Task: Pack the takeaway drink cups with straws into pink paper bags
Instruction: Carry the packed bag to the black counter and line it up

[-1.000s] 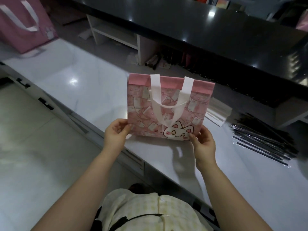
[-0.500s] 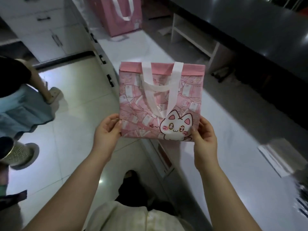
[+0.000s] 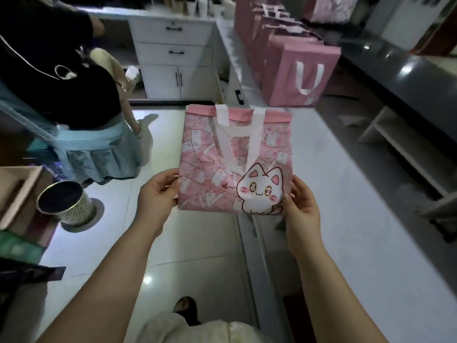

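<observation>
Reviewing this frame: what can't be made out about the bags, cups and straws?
Head view:
Pink cat bag, gripped by left hand and right hand: inside hidden by its front face.
Standing pink bags: contents hidden by their walls.
Cup-like shapes at top edge: blurred, cut off; straws untellable.

The pink paper bag (image 3: 212, 169) carries one small red print, "喵~", just left of its cartoon cat (image 3: 259, 194). The marks in the cat's eyes are too small to read.
</observation>
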The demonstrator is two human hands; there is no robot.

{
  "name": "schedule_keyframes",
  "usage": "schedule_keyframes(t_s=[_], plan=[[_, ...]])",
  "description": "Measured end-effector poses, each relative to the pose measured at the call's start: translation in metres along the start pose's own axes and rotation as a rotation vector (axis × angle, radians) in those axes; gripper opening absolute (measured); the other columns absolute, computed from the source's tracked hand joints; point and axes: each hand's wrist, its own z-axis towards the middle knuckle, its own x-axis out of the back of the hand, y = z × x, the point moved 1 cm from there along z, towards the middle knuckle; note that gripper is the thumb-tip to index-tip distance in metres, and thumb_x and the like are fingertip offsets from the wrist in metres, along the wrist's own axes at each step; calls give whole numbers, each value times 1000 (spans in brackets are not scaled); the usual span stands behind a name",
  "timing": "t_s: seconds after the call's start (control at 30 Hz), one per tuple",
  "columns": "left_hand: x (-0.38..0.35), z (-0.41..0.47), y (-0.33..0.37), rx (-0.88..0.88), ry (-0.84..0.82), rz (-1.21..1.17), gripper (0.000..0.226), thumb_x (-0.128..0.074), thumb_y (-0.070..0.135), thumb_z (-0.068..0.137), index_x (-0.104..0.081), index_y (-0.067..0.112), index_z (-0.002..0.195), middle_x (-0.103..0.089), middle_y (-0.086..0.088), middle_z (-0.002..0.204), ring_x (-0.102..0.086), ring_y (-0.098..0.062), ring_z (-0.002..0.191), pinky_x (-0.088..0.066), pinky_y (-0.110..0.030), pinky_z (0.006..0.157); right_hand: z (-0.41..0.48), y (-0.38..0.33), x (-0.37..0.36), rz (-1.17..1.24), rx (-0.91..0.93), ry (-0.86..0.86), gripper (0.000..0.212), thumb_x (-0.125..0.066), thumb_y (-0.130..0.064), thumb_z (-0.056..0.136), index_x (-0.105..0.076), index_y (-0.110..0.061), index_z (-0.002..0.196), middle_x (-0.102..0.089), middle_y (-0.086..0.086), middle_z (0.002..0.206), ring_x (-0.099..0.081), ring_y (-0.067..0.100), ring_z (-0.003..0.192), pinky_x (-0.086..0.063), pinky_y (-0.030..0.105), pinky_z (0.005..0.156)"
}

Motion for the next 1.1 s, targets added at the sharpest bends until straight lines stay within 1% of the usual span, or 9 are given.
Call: schedule_keyframes(t_s=[0.1,0.2,0.3,0.37,0.47,0.57,0.73,0.87,1.1], plan=[[32,63,20,-31,28,-4,32,-57,5,96,-71,34,98,-74,11,94,-70,-6,83,-55,-22,61,45,7,-65,43,13,-16,38,-55,2,94,-60,-22,123,-71,1,111,-65,20,105,-58,33,82],[59,115,29,-40,60,-6,29,-58,7,96,-70,33,102,-73,3,102,-69,-12,90,-57,-27,67,80,18,-117,70,-11,3,38,-56,3,93,-60,-18,123,-69,6,115,-64,23,107,-56,39,86],[75,152,31,-22,83,-22,33,-57,6,96,-73,35,96,-75,5,96,-70,-10,85,-58,-28,66,105,32,-152,71,-49,20,37,-57,3,92,-60,-15,124,-69,10,117,-65,24,106,-58,39,83],[78,174,28,6,95,-44,35,-57,4,96,-74,34,91,-75,7,91,-69,-9,81,-57,-27,63,120,41,-168,66,-63,65,34,-58,2,91,-64,-18,118,-71,7,111,-67,23,102,-59,34,77],[74,208,27,53,124,-74,23,-59,4,95,-73,21,102,-74,1,94,-69,-11,78,-56,-27,61,148,47,-187,78,-75,137,28,-61,1,91,-69,-21,105,-72,10,108,-67,27,100,-58,38,79],[63,247,33,62,138,-84,21,-58,4,95,-71,18,104,-73,-2,95,-70,-8,77,-56,-24,60,185,47,-202,82,-45,167,30,-60,3,90,-71,-23,99,-72,10,106,-66,27,99,-57,38,81],[30,332,67,-7,117,-122,27,-58,3,95,-72,26,92,-73,4,88,-71,-8,75,-56,-24,58,275,28,-225,113,66,130,33,-54,9,91,-68,-19,102,-73,-1,98,-67,14,90,-55,24,73],[-6,412,99,-81,88,-119,23,-62,5,92,-74,25,91,-73,-3,95,-70,-16,81,-59,-34,64,367,9,-244,167,119,111,33,-53,10,91,-66,-18,101,-71,1,96,-66,12,86,-54,21,73],[-76,559,151,-140,91,-129,19,-63,4,91,-71,22,91,-71,-7,94,-68,-19,78,-55,-30,60,530,-27,-275,210,191,85,29,-55,7,90,-67,-16,102,-74,-6,89,-67,10,83,-55,23,71]])
